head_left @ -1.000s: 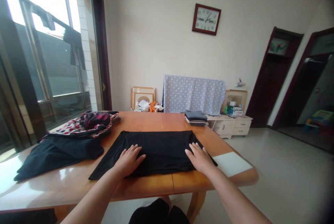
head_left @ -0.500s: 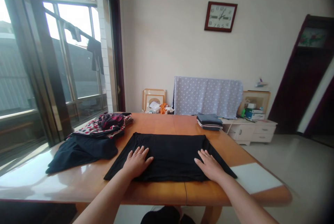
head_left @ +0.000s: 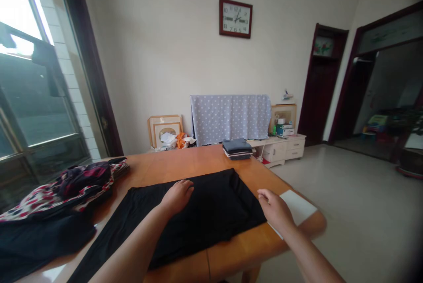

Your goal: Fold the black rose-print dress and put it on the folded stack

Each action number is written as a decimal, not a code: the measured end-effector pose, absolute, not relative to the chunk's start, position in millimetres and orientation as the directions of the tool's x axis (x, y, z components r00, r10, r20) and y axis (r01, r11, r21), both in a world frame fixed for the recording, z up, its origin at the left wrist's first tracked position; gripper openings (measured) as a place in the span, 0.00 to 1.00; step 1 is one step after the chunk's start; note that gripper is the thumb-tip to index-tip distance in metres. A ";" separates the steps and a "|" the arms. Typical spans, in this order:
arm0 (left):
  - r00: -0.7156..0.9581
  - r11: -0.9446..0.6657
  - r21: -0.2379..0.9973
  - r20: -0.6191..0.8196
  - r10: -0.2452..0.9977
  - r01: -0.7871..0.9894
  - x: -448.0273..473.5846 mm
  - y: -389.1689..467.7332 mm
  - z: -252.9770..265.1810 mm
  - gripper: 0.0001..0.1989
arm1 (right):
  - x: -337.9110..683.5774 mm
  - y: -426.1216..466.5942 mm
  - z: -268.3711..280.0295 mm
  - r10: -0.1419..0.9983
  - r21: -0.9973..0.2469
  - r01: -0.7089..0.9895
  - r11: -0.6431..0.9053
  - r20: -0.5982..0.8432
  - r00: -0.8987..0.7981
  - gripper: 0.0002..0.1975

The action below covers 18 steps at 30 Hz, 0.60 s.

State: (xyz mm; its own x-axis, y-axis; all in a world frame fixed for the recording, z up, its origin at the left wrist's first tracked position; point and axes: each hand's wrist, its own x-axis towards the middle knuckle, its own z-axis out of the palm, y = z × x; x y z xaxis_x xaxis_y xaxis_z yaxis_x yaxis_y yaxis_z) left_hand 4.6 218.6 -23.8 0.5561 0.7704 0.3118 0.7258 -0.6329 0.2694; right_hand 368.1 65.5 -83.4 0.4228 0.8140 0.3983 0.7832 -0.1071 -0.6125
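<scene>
A black garment (head_left: 205, 212) lies spread on the wooden table in front of me, its cloth running toward the lower left. Over its upper middle is my left hand (head_left: 178, 196), fingers loosely bent and no cloth visibly gathered in them. Just off the garment's right edge is my right hand (head_left: 276, 210), its fingers loosely curled and nothing visible in them. It partly covers a white sheet (head_left: 299, 206) on the table. Whether either hand touches the surface below is unclear.
Crumpled clothes (head_left: 82, 184) in red, white and dark cloth lie at the table's left. A folded clothes stack (head_left: 237, 148) sits at the table's (head_left: 185, 159) far edge. Behind it stand a polka-dot cloth cover (head_left: 231, 118) and a white cabinet (head_left: 286, 151).
The view has turned right. Both hands have gone from lying flat on the black garment to loosely bent; my right hand has moved off its right edge. The garment now looks skewed.
</scene>
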 end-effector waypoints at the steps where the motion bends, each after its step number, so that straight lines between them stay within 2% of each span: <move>1: 0.575 -0.652 0.283 0.311 0.756 0.704 21.3 226.1 -23.5 0.20 | 374.8 60.4 -84.5 0.810 -0.609 0.783 -0.125 0.393 0.435 0.17; 7: 0.644 -0.693 0.307 0.257 0.721 0.653 110.1 264.8 -34.8 0.21 | 389.2 27.4 -79.0 0.829 -0.538 0.826 -0.169 0.376 0.414 0.15; 14: 0.651 -0.669 0.290 0.168 0.740 0.684 169.3 288.2 -48.5 0.21 | 375.3 6.6 -62.1 0.912 -0.452 0.892 0.025 0.376 0.165 0.18; 18: 0.639 -0.639 0.279 0.106 0.762 0.717 191.9 297.6 -51.4 0.22 | 368.1 8.6 -61.5 0.920 -0.450 0.892 0.045 0.367 0.139 0.19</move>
